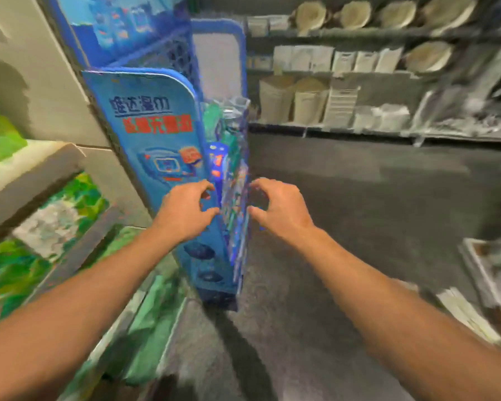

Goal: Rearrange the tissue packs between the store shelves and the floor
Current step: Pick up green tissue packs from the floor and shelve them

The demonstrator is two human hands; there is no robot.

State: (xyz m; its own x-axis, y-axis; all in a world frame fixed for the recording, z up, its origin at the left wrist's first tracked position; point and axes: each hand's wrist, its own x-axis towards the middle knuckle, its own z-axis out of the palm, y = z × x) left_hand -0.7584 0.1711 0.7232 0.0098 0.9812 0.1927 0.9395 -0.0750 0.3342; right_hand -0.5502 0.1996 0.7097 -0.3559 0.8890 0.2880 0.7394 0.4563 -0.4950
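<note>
A tall blue display stand (156, 140) stands on the floor, with printed tissue packs stacked upright in its open side. Both my arms reach out to it. My left hand (188, 211) is curled at the left edge of a blue printed tissue pack (234, 204) in the stand, thumb and fingertips at the pack's edge. On the pack's right edge, my right hand (278, 209) has its fingers curled round it. More packs (217, 131) sit above in the stand. The view is blurred.
Shelves (41, 227) with green packs run along the left, close to the stand. Across the dark grey floor (359, 198), far shelves (359, 125) hold white and beige packaged goods. Low stacked goods (489, 273) sit at the right edge.
</note>
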